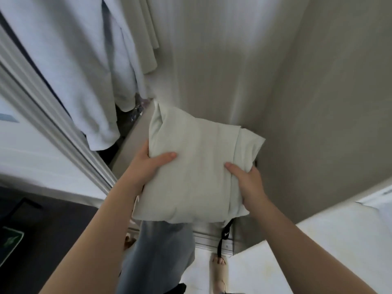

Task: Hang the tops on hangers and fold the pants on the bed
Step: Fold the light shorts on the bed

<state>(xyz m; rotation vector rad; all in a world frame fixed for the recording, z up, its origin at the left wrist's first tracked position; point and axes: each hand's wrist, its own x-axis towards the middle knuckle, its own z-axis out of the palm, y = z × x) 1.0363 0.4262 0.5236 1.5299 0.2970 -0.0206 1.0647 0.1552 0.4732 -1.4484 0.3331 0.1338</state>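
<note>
hands: left hand (152, 164) and right hand (248, 183) are gripping the folded garment (197, 172), likely pants, between them | tops (70, 71) are hanging above-left of left hand | progress: seemingly late, stowing left

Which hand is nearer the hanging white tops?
Left. The left hand grips the folded garment at its left edge, near the hanging white tops; the right hand grips the opposite edge, farther away.

soft, matt, finely woven fabric on a pale green folded cloth bundle (197, 177); fleecy white hanging garments (70, 66); smooth matt grey-beige wardrobe panels (318, 92); a ribbed grey metal floor track (209, 242); faintly glossy pale floor tiles (307, 257).
</note>
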